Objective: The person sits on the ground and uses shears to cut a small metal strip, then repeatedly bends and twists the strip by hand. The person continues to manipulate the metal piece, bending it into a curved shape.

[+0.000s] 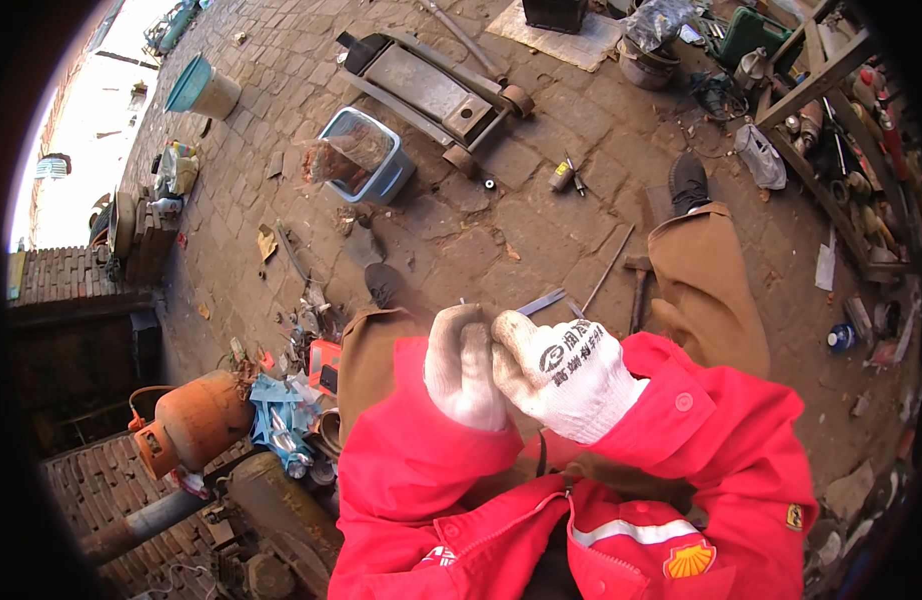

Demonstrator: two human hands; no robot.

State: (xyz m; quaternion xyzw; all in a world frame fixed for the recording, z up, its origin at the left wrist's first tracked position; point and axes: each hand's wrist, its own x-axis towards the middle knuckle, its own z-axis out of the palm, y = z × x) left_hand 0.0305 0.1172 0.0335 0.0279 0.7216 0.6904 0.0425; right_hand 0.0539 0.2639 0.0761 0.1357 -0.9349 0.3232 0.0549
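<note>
Both hands wear white knitted work gloves and meet in front of my lap. My left hand has its fingers curled, the tips touching the other glove. My right hand, with dark print on its back, is closed against it. What lies between them, if anything, is hidden. Just beyond the right glove shows a flat silver metal strip; I cannot tell whether it is held or lies on the ground. A thin rod and a hammer lie on the paving near my right leg.
Ahead stand a blue plastic basin, a wheeled metal trolley and a bucket. At left lies an orange gas cylinder amid scrap. A cluttered rack stands at right. A small can sits on the brick ground.
</note>
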